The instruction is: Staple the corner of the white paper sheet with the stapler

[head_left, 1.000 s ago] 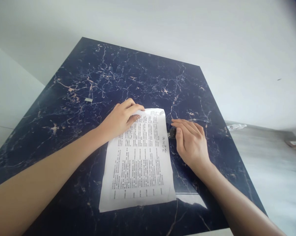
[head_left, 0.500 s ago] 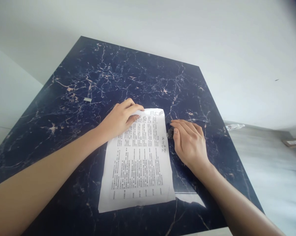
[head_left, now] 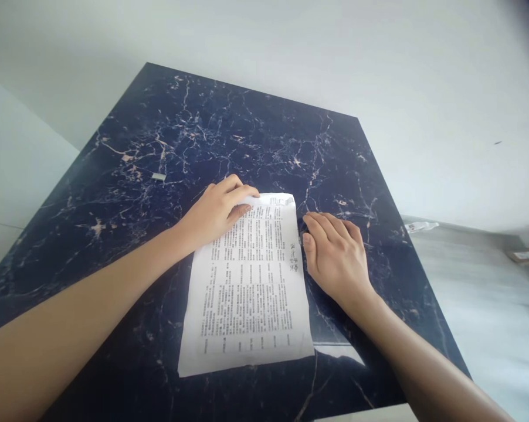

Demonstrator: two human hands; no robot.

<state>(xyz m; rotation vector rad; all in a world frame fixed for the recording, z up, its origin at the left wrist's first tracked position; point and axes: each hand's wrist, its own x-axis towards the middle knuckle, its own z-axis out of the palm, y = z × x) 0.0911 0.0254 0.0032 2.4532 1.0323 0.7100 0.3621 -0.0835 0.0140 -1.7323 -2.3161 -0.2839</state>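
Note:
A white sheet of paper (head_left: 247, 293), printed with dense columns of characters and a few handwritten marks near its right edge, lies on the dark table. My left hand (head_left: 223, 205) grips its far left part, thumb on the print and fingers bent over the far edge. Just beyond the sheet's right edge, my right hand (head_left: 337, 252) is closed palm down over a small black object (head_left: 300, 239). Hardly any of that object shows, so its kind is hidden. The sheet's far right corner looks creased.
The dark blue, white-veined table (head_left: 255, 135) has its far edge near a pale wall. A small pale flat piece (head_left: 158, 176) lies on it at left. Beyond the right edge, a crumpled white item (head_left: 421, 227) and a brown box-like thing (head_left: 527, 255) sit lower down.
My right hand has shifted slightly left toward the paper's edge, covering most of the black object. The left hand keeps its place on the paper.

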